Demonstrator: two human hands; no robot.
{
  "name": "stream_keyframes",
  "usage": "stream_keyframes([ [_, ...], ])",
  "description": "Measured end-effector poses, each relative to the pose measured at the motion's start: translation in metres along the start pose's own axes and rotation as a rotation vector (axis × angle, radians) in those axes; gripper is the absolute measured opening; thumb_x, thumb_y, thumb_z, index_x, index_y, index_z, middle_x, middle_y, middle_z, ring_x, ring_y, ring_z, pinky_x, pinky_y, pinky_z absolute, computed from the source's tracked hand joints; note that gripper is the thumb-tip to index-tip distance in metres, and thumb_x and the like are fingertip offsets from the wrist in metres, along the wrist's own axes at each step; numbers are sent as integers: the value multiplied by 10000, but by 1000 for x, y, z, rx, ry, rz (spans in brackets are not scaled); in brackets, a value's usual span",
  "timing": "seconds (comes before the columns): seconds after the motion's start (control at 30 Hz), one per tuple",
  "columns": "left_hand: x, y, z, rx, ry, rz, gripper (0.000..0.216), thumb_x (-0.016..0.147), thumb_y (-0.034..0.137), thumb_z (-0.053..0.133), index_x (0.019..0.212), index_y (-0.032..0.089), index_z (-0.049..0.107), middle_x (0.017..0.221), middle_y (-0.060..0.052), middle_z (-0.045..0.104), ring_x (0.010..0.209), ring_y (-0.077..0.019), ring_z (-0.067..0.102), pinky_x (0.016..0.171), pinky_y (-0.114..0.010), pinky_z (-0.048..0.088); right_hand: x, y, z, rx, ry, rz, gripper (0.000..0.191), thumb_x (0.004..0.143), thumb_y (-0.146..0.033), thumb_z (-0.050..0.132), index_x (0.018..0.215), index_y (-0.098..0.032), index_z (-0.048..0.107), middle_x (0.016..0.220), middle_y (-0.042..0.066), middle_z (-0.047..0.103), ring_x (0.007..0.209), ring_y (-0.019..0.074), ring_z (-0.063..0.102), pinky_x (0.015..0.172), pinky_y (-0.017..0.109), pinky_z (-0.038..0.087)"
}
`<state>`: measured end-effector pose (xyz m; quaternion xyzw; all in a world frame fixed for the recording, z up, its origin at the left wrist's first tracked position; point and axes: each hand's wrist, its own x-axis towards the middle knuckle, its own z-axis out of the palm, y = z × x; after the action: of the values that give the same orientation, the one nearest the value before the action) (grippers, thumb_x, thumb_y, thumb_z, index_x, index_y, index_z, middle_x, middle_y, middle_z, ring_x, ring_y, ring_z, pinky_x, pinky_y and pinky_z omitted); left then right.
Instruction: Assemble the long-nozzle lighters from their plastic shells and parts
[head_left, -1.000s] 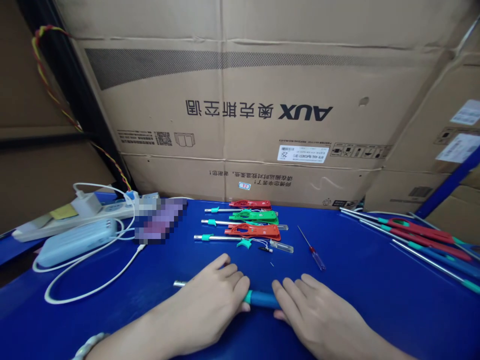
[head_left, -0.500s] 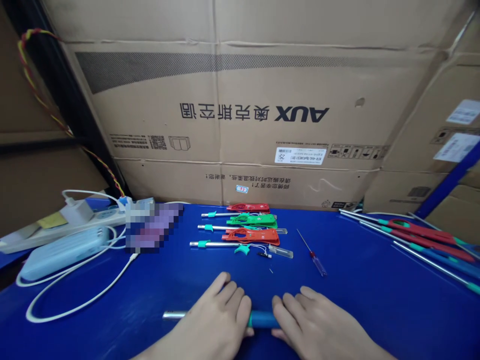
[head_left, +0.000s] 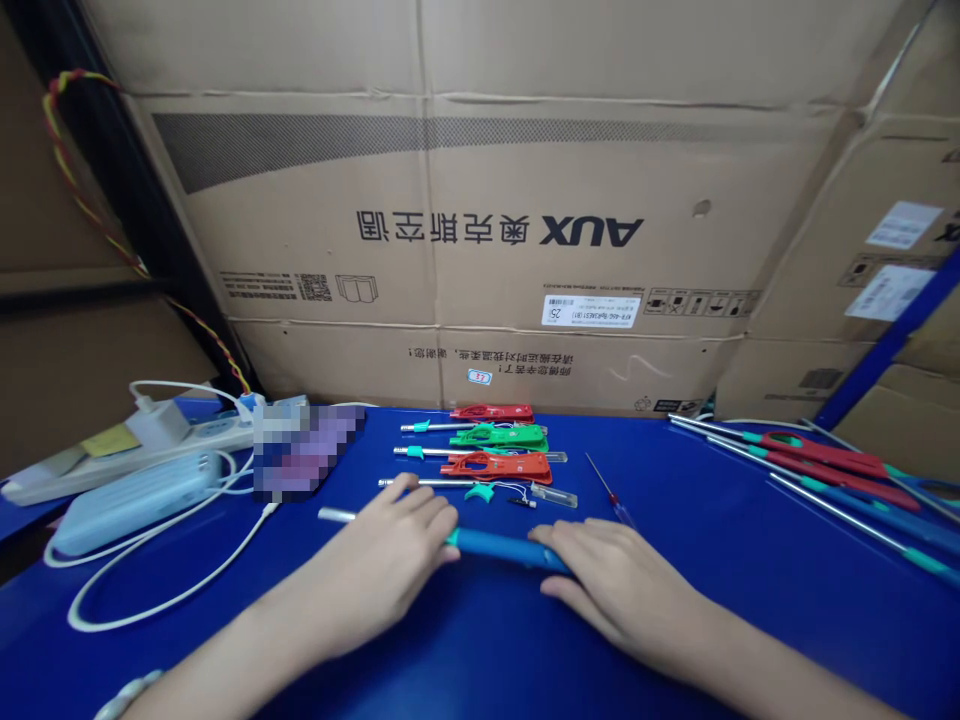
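A blue-handled metal rod (head_left: 495, 548) with a green collar lies crosswise between my two hands, slightly tilted down to the right. My left hand (head_left: 405, 535) is closed round it near the green collar, and the bright metal end sticks out to the left. My right hand (head_left: 611, 570) grips the right end of the blue handle, with the thumb underneath. Just beyond my right hand lies a small screwdriver (head_left: 614, 500), its handle partly hidden by the fingers. Beyond my left hand is a row of metal rods (head_left: 435, 484) with green fittings, thin wires and clear plastic pieces.
Red and green plastic parts (head_left: 499, 438) lie by the row. At right are several long rods (head_left: 840, 515) with coloured handles. At left are a power strip (head_left: 214, 440), a light blue power bank (head_left: 139, 505) and a white cable (head_left: 169, 605). A cardboard wall (head_left: 480, 200) stands behind.
Both hands have moved away from me over the table with the rod, and more forearm shows. The hands are further apart, exposing more blue handle. The view has shifted slightly.
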<state>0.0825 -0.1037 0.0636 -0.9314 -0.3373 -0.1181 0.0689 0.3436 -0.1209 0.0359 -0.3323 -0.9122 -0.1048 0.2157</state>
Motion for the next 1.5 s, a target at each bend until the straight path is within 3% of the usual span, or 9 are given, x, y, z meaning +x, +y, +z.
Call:
stream_keyframes([
  [0.1,2,-5,-5,48,-19,-36,184,958,230,416,849,162,547,839,-62,590,790,-238,527,798,-395,365,2,13,3,10,28,-12,336,1006,-325,335,982,-131,607,824,76,708,679,188,669,629,304,496],
  [0.2,4,8,3,-71,-12,64,202,931,256,501,1117,176,507,1081,-81,585,973,-256,516,867,-395,386,0,9,15,-37,123,-149,341,1005,-314,347,988,-103,615,769,83,698,681,192,660,641,311,479],
  [0.3,5,26,17,-226,2,101,152,929,168,483,1079,188,497,1023,-51,595,934,-211,539,839,-333,431,-1,-1,22,-12,133,-181,348,999,-347,362,1000,-111,618,757,72,692,673,181,652,667,308,474],
  [0.43,5,28,25,-276,-32,73,142,858,91,521,966,182,502,951,-33,576,860,-195,535,795,-313,457,2,3,16,187,59,-49,379,977,-439,381,979,-140,612,818,73,691,734,191,654,696,310,494],
  [0.57,6,17,20,-245,-100,66,233,796,67,550,988,194,519,988,-34,545,903,-204,504,825,-317,452,5,19,16,273,70,161,258,977,-179,362,958,-172,619,876,67,672,822,172,641,751,288,500],
  [0.83,5,15,18,-257,-111,66,316,823,86,538,1103,232,537,1030,-26,514,924,-201,483,831,-309,434,3,19,31,318,-38,220,209,883,-38,465,865,-184,615,882,46,620,858,182,589,759,296,491],
  [1.07,5,14,22,-279,-61,71,273,818,100,553,1060,226,553,1023,-26,522,930,-199,500,866,-318,428,5,15,29,328,8,279,201,902,-99,443,772,-191,566,798,41,613,790,189,578,712,308,482],
  [1.3,7,15,27,-285,-48,96,88,912,165,506,982,191,553,995,-38,523,876,-186,495,806,-302,452,10,1,29,737,57,452,160,898,-188,519,752,-176,584,779,28,621,748,174,595,711,295,481],
  [1.5,7,14,28,-276,-37,108,95,917,152,478,979,189,540,1000,-41,509,873,-183,486,793,-300,452,11,-3,30,770,39,464,174,889,-207,527,729,-174,585,736,16,586,682,155,547,623,266,453],
])
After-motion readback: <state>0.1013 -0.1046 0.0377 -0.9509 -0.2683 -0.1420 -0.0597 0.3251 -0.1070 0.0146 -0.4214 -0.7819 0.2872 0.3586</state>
